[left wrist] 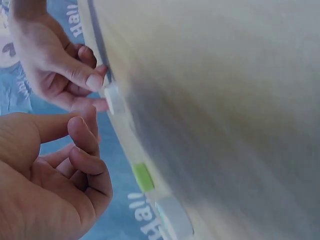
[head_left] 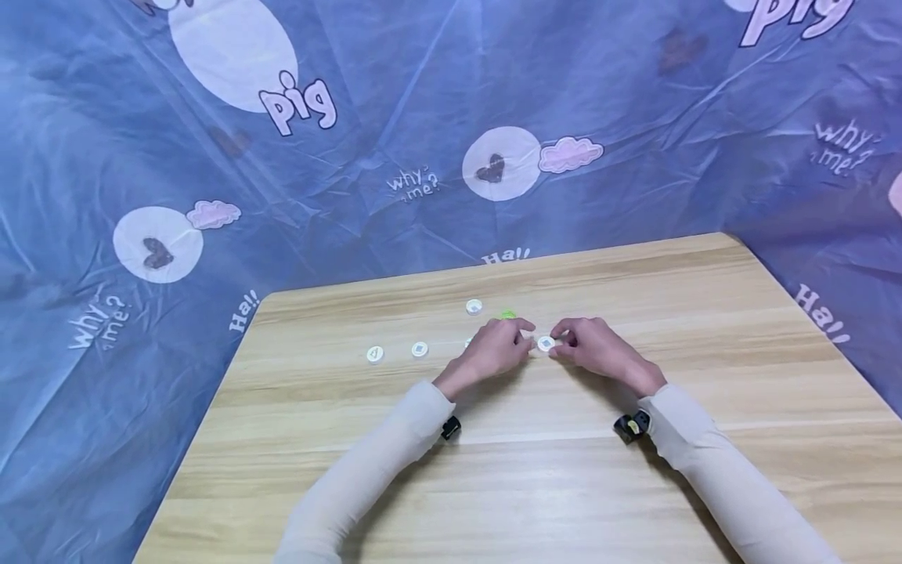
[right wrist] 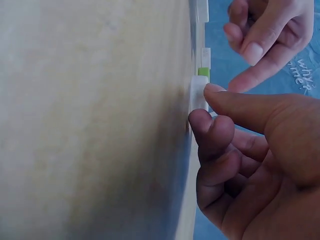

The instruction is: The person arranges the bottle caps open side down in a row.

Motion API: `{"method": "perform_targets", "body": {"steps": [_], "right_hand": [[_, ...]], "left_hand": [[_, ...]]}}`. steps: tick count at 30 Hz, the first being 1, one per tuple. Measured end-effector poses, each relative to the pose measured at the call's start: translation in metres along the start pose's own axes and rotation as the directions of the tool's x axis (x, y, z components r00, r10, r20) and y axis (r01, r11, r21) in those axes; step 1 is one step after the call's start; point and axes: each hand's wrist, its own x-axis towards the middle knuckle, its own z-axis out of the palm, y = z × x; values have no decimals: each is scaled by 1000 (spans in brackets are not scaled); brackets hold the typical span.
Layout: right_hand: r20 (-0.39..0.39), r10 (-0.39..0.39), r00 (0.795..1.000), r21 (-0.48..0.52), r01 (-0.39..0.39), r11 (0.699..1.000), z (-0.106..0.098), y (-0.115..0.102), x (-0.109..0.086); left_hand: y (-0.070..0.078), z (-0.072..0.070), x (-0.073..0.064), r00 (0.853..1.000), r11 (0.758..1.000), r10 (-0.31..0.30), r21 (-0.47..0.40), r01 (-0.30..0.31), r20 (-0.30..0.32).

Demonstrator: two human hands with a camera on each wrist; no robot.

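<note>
A small white disc (head_left: 546,343) with a dark square mark lies on the wooden table at the right end of a loose row. My right hand (head_left: 599,346) pinches it at the edge between thumb and forefinger; the right wrist view shows the thumb tip against the disc (right wrist: 199,92). Just left of it is my left hand (head_left: 493,348), its fingers loosely bent and holding nothing, with the forefinger reaching toward the disc. Behind the left hand sits a bright green piece (head_left: 508,314), and another white disc (head_left: 468,342) is mostly hidden by that hand.
Two more white discs, one with a square mark (head_left: 420,349) and one with a different mark (head_left: 375,355), lie to the left. Another disc (head_left: 474,306) sits farther back. Beyond the table's (head_left: 535,486) far edge hangs a blue printed cloth (head_left: 395,235).
</note>
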Motion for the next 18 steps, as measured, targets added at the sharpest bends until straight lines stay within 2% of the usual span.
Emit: {"method": "perform_targets", "body": {"steps": [3,11,18], "right_hand": [[-11,6,1000,-6,-6,1000,-2,-4,3],[-48,-5,999,-17,4,1000,-7,-14,15],[-67,-21,998,-34,19,999,-3,-21,24]], "left_hand": [[-5,-10,-2,1000,1000,-6,-16,5,-22],[-28,-39,-1,993,994,-74,-82,67,-88],[-50,-56,-4,983,985,-149,-108,137,-105]]}}
